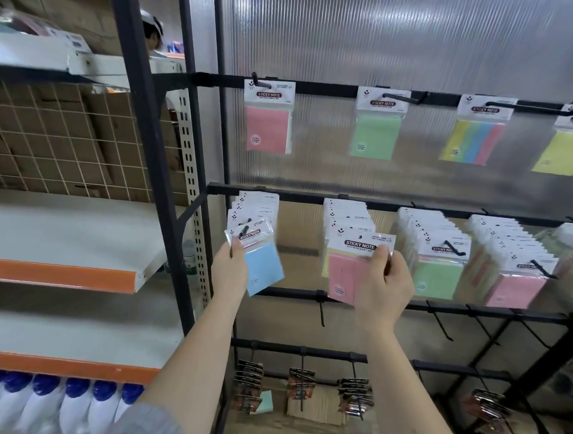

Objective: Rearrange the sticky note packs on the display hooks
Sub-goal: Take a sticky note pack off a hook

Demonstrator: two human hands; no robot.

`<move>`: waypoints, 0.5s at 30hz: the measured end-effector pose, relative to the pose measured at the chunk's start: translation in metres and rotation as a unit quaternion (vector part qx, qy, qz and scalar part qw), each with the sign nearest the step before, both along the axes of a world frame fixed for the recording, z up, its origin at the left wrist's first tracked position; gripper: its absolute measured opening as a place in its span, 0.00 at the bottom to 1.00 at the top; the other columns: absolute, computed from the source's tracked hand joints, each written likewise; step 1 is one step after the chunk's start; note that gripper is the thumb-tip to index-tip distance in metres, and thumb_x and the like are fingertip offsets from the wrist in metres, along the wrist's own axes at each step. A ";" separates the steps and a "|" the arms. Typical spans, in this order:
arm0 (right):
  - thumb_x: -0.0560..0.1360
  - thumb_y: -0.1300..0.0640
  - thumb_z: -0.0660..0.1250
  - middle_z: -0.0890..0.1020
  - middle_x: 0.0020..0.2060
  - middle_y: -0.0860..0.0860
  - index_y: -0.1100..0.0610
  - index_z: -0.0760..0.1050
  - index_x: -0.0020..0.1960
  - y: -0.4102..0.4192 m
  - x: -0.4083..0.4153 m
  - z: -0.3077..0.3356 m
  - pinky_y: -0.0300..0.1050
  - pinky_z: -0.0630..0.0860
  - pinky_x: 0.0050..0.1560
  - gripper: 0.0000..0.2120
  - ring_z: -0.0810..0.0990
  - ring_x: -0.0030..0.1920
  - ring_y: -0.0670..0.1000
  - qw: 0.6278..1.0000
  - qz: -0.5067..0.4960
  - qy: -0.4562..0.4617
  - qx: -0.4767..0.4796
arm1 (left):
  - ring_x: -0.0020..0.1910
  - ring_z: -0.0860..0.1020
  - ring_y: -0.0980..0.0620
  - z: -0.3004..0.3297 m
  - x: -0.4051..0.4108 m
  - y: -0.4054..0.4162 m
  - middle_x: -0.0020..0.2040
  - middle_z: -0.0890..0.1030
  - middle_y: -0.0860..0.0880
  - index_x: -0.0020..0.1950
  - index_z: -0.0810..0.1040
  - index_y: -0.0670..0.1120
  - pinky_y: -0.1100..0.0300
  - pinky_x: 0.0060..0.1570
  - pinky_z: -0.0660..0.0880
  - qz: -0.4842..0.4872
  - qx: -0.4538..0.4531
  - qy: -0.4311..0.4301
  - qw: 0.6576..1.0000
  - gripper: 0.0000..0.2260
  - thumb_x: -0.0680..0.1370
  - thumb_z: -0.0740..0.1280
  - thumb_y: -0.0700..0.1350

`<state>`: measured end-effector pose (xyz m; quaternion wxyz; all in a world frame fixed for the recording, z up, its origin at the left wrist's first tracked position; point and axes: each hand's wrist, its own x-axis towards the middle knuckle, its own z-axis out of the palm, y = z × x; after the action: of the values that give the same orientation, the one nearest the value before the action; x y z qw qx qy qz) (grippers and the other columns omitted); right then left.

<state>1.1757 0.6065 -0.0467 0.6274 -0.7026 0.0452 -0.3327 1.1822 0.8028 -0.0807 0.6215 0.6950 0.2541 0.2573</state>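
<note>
My left hand (231,268) pinches a blue sticky note pack (262,270) by its header card at the tip of the leftmost hook on the middle rail; several packs hang behind it. My right hand (386,281) grips a pink sticky note pack (345,278) by the right end of its header, in front of the second hook's stack (346,220). To the right hang a stack fronted by a green pack (438,278) and one fronted by a pink pack (515,292). Single pink (267,128), green (375,135), striped (471,140) and yellow (564,151) packs hang on the top rail.
Bare black hooks (321,311) stick out from the third rail. Dark carded items (248,385) hang on the lowest rail. To the left stands a shelf unit with orange edges (56,274) and white bottles with blue caps (46,400). A person stands far behind the rack.
</note>
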 end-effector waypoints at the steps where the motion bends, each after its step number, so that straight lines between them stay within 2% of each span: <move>1: 0.80 0.54 0.58 0.71 0.22 0.38 0.51 0.59 0.29 -0.001 -0.001 0.002 0.32 0.63 0.28 0.21 0.66 0.26 0.39 1.000 0.002 -0.006 -0.004 | 0.41 0.78 0.51 0.002 -0.001 -0.001 0.43 0.79 0.49 0.51 0.73 0.48 0.59 0.36 0.72 0.005 0.000 -0.001 1.000 0.12 0.82 0.53 0.53; 4: 0.80 0.53 0.57 0.71 0.23 0.39 0.50 0.59 0.29 -0.003 -0.002 0.006 0.33 0.63 0.27 0.21 0.68 0.26 0.39 0.999 0.006 -0.017 -0.049 | 0.41 0.77 0.49 0.007 -0.005 -0.001 0.42 0.78 0.48 0.48 0.73 0.48 0.59 0.36 0.69 0.025 0.009 0.001 1.000 0.12 0.82 0.54 0.52; 7: 0.80 0.51 0.57 0.65 0.22 0.45 0.49 0.58 0.30 -0.003 -0.004 0.012 0.39 0.58 0.26 0.21 0.64 0.24 0.44 0.991 -0.014 -0.017 -0.130 | 0.43 0.74 0.50 0.008 -0.014 -0.001 0.43 0.77 0.49 0.48 0.73 0.48 0.57 0.41 0.68 0.060 0.050 -0.005 0.997 0.13 0.83 0.52 0.50; 9: 0.80 0.51 0.58 0.63 0.22 0.45 0.48 0.56 0.29 -0.001 -0.005 0.017 0.40 0.56 0.26 0.22 0.61 0.24 0.44 0.987 -0.020 -0.020 -0.156 | 0.40 0.73 0.53 0.008 -0.022 -0.002 0.41 0.75 0.51 0.47 0.73 0.46 0.58 0.38 0.67 0.091 0.081 -0.008 0.993 0.14 0.83 0.52 0.50; 12: 0.80 0.50 0.59 0.62 0.22 0.44 0.47 0.57 0.29 0.003 -0.003 0.025 0.36 0.58 0.26 0.22 0.64 0.25 0.44 0.986 -0.007 -0.034 -0.163 | 0.36 0.73 0.57 0.011 -0.033 0.001 0.36 0.74 0.55 0.44 0.72 0.45 0.62 0.30 0.65 0.131 0.124 0.004 0.984 0.15 0.83 0.52 0.51; 15: 0.79 0.50 0.61 0.63 0.22 0.44 0.47 0.60 0.29 0.010 0.003 0.035 0.33 0.63 0.28 0.22 0.66 0.26 0.41 0.990 0.026 -0.053 -0.124 | 0.36 0.74 0.59 0.021 -0.040 0.007 0.36 0.74 0.56 0.44 0.71 0.48 0.64 0.30 0.66 0.152 0.129 -0.006 0.980 0.14 0.82 0.52 0.52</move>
<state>1.1790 0.6165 -0.0122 0.5452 -0.7573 -0.0483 -0.3562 1.1421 0.8102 -0.0600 0.4822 0.7210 0.3177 0.3830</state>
